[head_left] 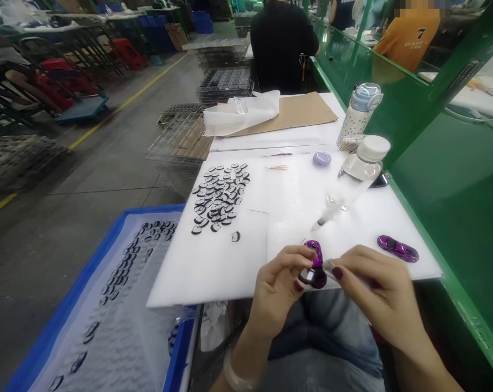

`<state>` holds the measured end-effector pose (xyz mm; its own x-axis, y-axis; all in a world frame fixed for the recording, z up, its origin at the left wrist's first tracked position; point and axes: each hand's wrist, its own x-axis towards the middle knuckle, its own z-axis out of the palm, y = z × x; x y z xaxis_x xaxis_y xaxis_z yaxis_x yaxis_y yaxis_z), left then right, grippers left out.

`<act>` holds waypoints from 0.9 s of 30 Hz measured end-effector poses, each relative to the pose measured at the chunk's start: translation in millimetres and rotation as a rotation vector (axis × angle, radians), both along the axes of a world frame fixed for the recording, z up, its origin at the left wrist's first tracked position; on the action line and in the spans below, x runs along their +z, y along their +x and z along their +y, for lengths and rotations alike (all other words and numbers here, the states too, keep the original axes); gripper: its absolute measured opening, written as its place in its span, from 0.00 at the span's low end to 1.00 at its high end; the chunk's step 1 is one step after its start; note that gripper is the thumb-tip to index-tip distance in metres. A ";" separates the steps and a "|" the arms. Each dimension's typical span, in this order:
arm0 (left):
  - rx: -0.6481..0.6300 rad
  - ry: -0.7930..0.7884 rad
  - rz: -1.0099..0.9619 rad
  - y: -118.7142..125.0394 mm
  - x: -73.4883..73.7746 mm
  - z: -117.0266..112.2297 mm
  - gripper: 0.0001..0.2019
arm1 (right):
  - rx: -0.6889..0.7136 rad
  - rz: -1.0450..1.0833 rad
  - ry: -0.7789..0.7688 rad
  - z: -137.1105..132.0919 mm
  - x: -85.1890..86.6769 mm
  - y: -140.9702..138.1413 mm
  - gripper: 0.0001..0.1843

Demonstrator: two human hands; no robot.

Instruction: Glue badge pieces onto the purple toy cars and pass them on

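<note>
My left hand [277, 291] pinches a glossy purple toy car [317, 250] above the table's front edge. A small black-rimmed piece with a pale middle [307, 275] sits by the left thumb, against the car; whether it is attached I cannot tell. Thumb and fingers of my right hand [381, 291] are pressed around a small whitish item [332, 269] close to the car's side, its kind unclear. Another purple toy car [397, 248] lies to the right. Beyond my hands rests a syringe-like applicator [327, 218]. Many small black-and-white pieces [221, 196] are spread at the left.
A clear jar with a white lid [371, 155], a patterned bottle [357, 111] and a lilac case [322, 159] stand on the white table [213, 277]. Cardboard [307, 111] lies behind. A blue-rimmed tray [78, 288] with more pieces is at the lower left. A green partition [446, 190] borders the right.
</note>
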<state>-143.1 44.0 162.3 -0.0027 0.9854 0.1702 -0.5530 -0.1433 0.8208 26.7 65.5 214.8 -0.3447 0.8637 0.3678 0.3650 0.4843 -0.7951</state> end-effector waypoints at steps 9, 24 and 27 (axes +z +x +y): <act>0.067 0.183 0.252 5.4 -5.8 -9.6 0.11 | 0.124 0.654 -0.668 -6.4 -22.7 -33.6 0.17; 0.425 0.408 1.150 -6.1 5.9 -13.2 0.11 | -0.179 -0.011 -0.168 -4.5 -36.7 9.7 0.05; 0.423 0.450 1.188 -0.1 2.3 -10.5 0.11 | -0.156 -0.085 -0.151 -4.0 -36.9 7.1 0.05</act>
<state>-143.2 33.5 164.6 0.0838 0.8036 0.5893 0.6119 -0.5082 0.6060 33.9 61.5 177.9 -0.2267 0.9519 0.2060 0.4953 0.2948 -0.8172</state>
